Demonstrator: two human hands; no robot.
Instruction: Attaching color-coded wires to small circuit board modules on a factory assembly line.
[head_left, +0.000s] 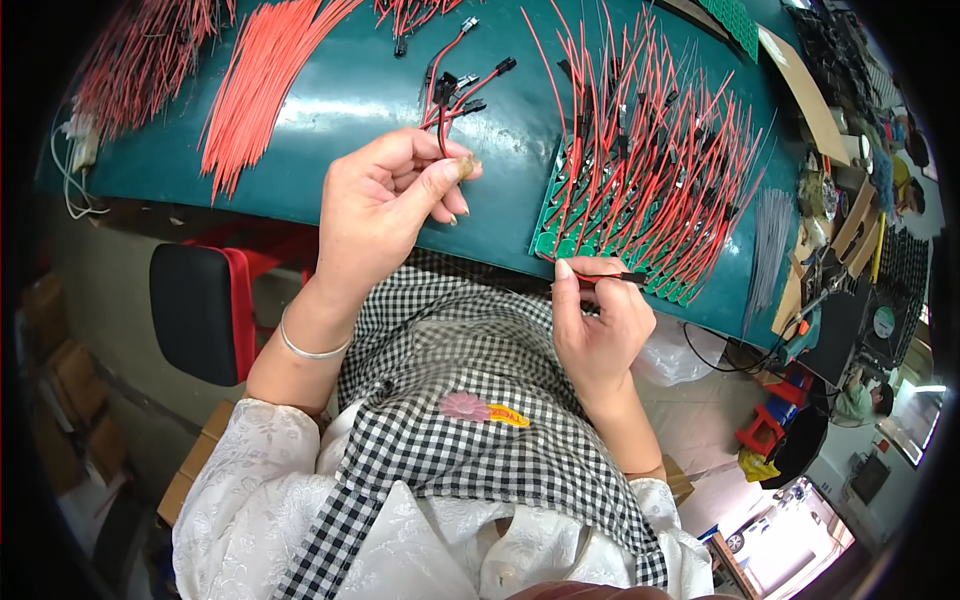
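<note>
My left hand is closed, fingertips pinching a red-and-black connector lead whose black plug points up, away from me. Just beyond it, several similar connector cables lie loose on the green tabletop. At the table's near edge my right hand is closed too, thumb and forefinger on a short red-and-black wire with a dark end sticking out to the right. Directly beyond that hand are green circuit boards, with a dense crowd of red and black wires standing up from them.
A fan of red wires and a darker red bundle lie at the far left of the green table. Grey wires are at the right edge. A teal tool sits further right. A black-and-red chair stands below left.
</note>
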